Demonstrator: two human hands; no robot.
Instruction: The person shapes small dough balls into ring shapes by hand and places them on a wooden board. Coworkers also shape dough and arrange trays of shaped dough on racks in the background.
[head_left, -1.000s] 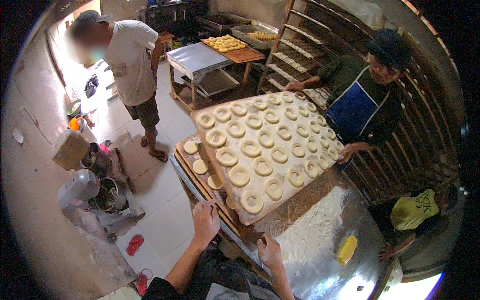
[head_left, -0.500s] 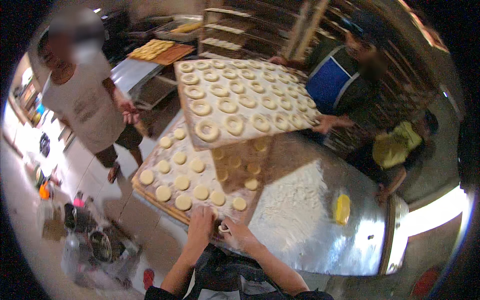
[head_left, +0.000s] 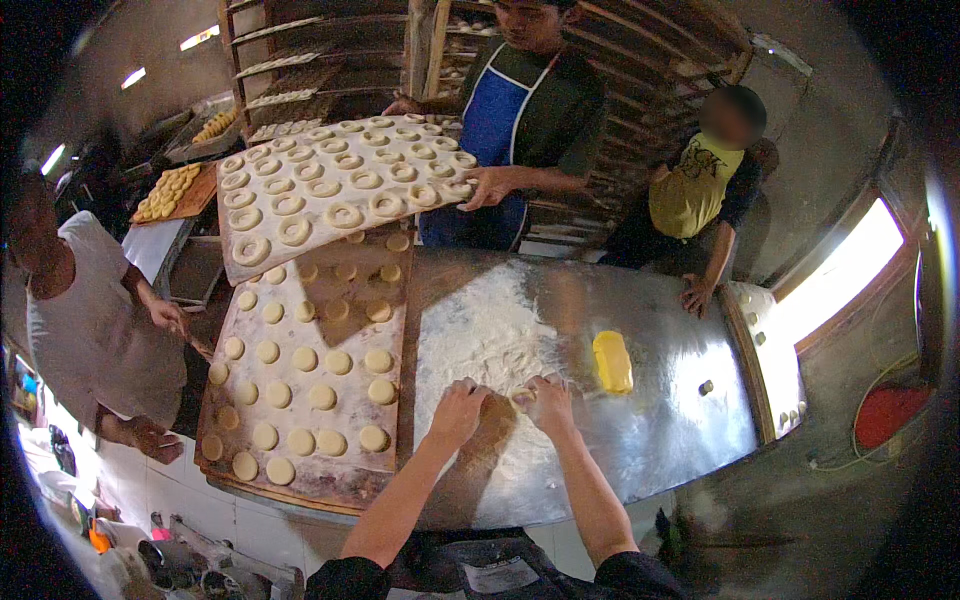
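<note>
My left hand (head_left: 458,412) is over the flour (head_left: 490,330) spread on the metal tabletop. Its fingers are curled and close together, and whatever they hold, if anything, is hidden. Just to its right, my right hand (head_left: 550,405) is closed on a small piece of pale dough (head_left: 523,396), partly covered by the fingers. Left of my hands lies a floured wooden board (head_left: 350,480) with rows of flat dough rounds (head_left: 321,397). A yellow block (head_left: 612,362), perhaps fat in a wrapper, rests on the metal to the right of my right hand.
Across the table a co-worker in a blue apron (head_left: 490,110) holds a board of dough rings (head_left: 343,216) over the far end of my board. A person in yellow (head_left: 690,190) leans on the table at far right. Another person (head_left: 100,310) stands at left, near a tray of shaped dough (head_left: 167,192).
My hands have moved right, from the near edge of the dough board to the flour on the metal. My view has turned right. The co-worker still holds the board of rings.
</note>
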